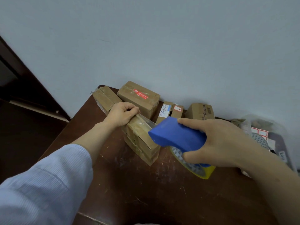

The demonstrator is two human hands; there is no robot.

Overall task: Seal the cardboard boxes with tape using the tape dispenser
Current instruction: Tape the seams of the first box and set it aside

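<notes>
A long narrow cardboard box (pixel 139 140) lies on the dark wooden table (pixel 129 184), running away from me. My left hand (pixel 121 113) grips its far end with curled fingers, pinning the tape there. My right hand (pixel 217 142) holds a blue tape dispenser (pixel 177 135) over the box's near right side. A strip of clear tape (pixel 148 123) stretches from the dispenser along the box top to my left hand. The yellow-edged tape roll (pixel 194 166) hangs under the dispenser.
Several taped cardboard boxes stand against the wall: one (pixel 105 99) at far left, a larger one with a red label (pixel 140 96), smaller ones (pixel 170 111) and one marked box (pixel 201 112). A clear plastic bin (pixel 266 137) with labels sits at right.
</notes>
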